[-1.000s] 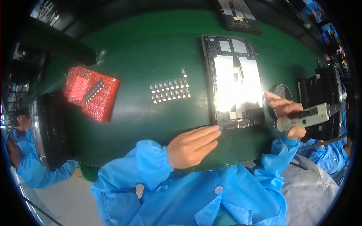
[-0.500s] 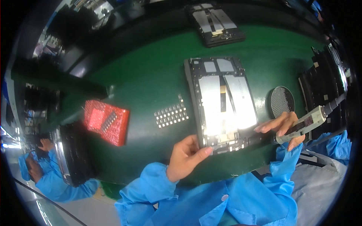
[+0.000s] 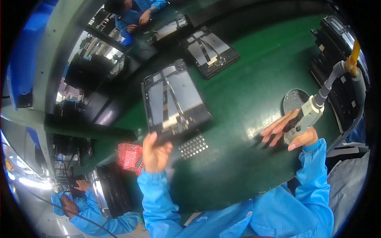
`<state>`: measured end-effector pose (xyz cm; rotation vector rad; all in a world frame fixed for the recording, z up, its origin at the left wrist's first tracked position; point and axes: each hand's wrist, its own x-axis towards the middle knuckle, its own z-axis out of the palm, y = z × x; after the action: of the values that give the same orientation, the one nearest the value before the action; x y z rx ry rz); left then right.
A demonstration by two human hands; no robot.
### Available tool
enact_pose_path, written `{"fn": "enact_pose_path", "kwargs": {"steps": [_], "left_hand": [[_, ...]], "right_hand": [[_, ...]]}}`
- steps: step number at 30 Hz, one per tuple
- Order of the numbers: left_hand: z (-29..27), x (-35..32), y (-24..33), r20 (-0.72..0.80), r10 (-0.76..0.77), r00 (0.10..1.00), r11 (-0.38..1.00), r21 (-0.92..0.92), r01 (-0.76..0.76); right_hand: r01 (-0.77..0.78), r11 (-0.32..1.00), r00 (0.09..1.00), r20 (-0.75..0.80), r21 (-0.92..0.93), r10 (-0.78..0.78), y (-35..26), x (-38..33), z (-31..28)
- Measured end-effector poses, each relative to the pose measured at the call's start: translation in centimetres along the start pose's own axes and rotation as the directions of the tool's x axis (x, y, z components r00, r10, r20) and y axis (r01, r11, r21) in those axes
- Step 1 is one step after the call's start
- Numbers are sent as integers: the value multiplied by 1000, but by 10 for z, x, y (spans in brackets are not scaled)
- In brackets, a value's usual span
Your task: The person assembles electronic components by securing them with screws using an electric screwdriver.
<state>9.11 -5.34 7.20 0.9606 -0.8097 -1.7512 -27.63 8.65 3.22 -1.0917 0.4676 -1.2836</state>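
My left hand grips the near-left corner of an opened tablet, thumb at the edge and fingers curled below it. The tablet is tilted, its silver battery packs and ribbon cable facing up. On the right, my right hand holds a pale electric screwdriver against the palm, fingers stretched to the left. The screwdriver's tip is hidden. Beyond that hand lies a round dish of small parts. Rows of small silver-black pieces lie just nearer than the tablet.
Another opened tablet lies on the green table, with a further device behind. Red bubble wrap sits left. Dark panels stand in racks at left and right. A thick cable trails from the screwdriver. Co-workers sit left and far.
My left hand has carried the tablet left and away, past the small pieces. My right hand keeps the screwdriver and has come off the tablet's side. The view has turned.
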Motion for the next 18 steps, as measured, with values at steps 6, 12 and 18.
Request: {"fn": "enact_pose_path", "kwargs": {"steps": [6, 12, 18], "left_hand": [[-46, 111, 24, -29, -28, 999, 999, 43, 29], [-23, 96, 19, -8, 635, 772, 233, 955, -182], [46, 82, -33, 599, 266, 756, -145, 800, -583]], "right_hand": [[-107, 994, 994, -19, -27, 107, -6, -3, 3], [-110, 994, 994, -18, 2, 110, -9, -1, 1], [-189, 976, 975, -136, -107, 174, -8, 4, -5]]}}
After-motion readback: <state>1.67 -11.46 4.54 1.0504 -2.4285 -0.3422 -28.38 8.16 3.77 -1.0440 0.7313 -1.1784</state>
